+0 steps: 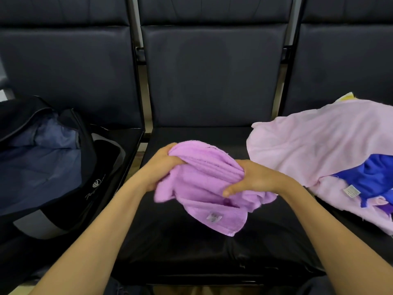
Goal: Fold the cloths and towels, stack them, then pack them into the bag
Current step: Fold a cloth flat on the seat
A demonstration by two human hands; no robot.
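Note:
A bunched purple towel (202, 188) hangs just above the middle black seat (191, 248). My left hand (159, 167) grips its upper left edge, fingers curled into the fabric. My right hand (253, 177) grips the towel's right side, thumb pointing left across it. A small label shows on the towel's lower flap. An open dark bag (42, 167) with blue lining lies on the left seat. On the right seat lies a pale pink cloth (314, 150) heaped over a blue cloth (374, 177).
Three black padded seats stand in a row with tall backrests (212, 77) behind them. Metal frame posts (146, 92) separate the seats. A yellow and white scrap (346, 96) peeks out behind the pink cloth.

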